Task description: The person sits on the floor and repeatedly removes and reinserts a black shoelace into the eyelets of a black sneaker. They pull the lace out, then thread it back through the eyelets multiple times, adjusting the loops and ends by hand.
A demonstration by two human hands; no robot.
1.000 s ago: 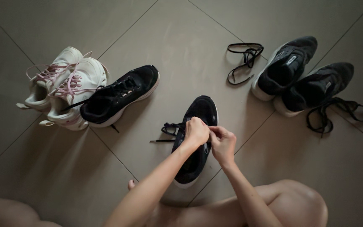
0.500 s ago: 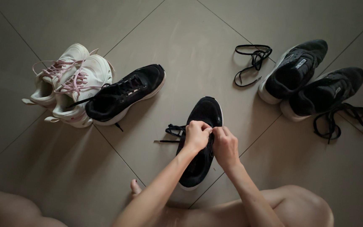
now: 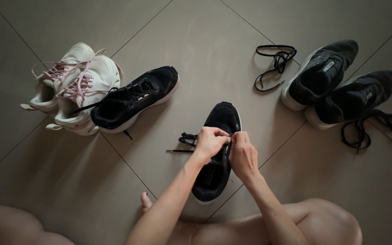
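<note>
- Pinching a black lace over the black sneaker at frame centre, left hand and right hand both have fingers closed on it.
- Sneaker: black upper, white sole edge, toe pointing up-frame; lace trails left.
- Farther: laced black sneaker and white sneakers with pink laces upper left; black pair and loose lace upper right.

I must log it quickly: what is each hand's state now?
Left hand: closed, pinching the black lace over the black shoe.
Right hand: closed, fingers pinched at the same shoe.
</note>
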